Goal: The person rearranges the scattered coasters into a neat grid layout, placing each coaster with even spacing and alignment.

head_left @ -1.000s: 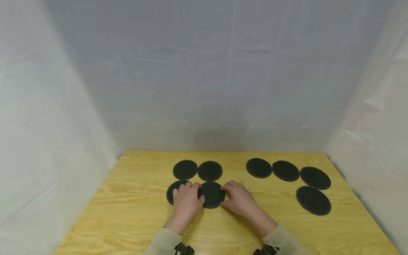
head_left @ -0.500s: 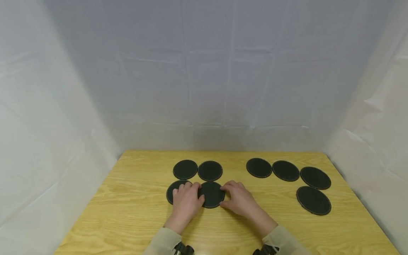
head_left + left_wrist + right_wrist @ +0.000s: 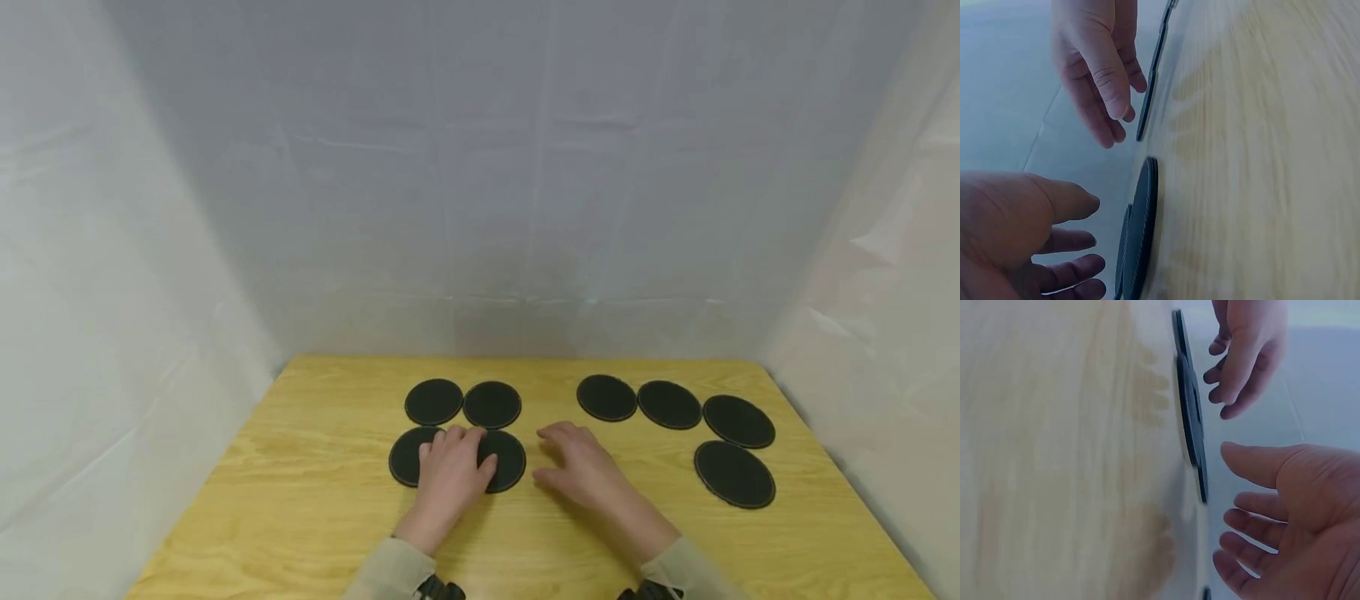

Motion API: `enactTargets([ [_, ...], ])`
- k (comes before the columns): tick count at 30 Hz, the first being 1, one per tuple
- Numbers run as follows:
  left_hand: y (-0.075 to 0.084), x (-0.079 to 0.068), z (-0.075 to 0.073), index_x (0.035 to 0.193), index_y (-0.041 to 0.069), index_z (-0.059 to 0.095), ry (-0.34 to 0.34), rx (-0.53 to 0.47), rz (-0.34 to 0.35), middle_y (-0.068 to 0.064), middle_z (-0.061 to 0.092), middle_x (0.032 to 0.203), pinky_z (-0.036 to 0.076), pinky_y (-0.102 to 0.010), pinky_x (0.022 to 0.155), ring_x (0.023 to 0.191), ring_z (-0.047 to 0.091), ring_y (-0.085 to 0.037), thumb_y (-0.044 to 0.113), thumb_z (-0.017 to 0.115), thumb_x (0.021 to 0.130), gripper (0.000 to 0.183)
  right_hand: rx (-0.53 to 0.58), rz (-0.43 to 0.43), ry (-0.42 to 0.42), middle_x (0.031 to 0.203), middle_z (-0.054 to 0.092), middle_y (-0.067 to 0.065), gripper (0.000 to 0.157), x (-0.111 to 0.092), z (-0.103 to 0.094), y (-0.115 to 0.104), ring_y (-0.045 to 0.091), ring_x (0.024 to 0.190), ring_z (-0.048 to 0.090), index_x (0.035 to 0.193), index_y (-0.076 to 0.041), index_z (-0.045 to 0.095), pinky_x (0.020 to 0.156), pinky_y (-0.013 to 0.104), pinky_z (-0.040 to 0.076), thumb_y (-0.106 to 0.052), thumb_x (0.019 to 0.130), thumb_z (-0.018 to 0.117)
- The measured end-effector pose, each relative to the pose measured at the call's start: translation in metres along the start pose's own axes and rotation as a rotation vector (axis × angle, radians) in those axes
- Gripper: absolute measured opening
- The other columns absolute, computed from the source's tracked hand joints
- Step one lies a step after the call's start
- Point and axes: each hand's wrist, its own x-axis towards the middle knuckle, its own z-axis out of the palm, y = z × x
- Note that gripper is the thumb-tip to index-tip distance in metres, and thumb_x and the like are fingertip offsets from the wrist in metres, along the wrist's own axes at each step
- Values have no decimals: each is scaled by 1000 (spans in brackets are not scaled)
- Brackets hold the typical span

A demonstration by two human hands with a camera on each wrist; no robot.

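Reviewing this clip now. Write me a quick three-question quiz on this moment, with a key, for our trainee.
1. Count: how many black discs show in the head view?
2. True or false: the right hand is gripping one of the black discs.
3. Short answer: which hand partly hides black discs in the head view?

Key:
1. Eight.
2. False; it is over bare tabletop, fingers apart from every disc.
3. The left hand.

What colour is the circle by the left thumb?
The flat, round disc looks black, best seen in the head view.
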Motion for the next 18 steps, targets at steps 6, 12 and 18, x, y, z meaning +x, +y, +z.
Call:
enactTargets([
  [6, 24, 6, 4, 136, 9, 75, 19, -18, 94, -13, 70, 128, 47, -56, 90, 113, 64, -37, 31, 82, 102, 41, -87, 2, 52, 151, 61, 25, 58, -9, -28, 21, 52, 142, 53, 149, 0, 64, 113, 72, 42, -22, 99, 85],
  [12, 49, 18, 16, 134, 11, 76, -3, -37, 143, -11, 71, 127, 46, -50, 88, 110, 64, -34, 34, 80, 103, 38, -183, 28, 87, 152, 59, 31, 60, -14, -50, 43, 55, 142, 52, 152, 4, 61, 114, 71, 41, -23, 102, 82],
  [18, 72, 37, 30, 135, 13, 77, -79, -67, 159, -7, 74, 135, 48, -51, 94, 119, 68, -32, 38, 76, 106, 39, -238, 43, 100, 150, 58, 35, 60, -13, -70, 62, 59, 140, 51, 151, 8, 60, 112, 73, 42, -24, 104, 80],
])
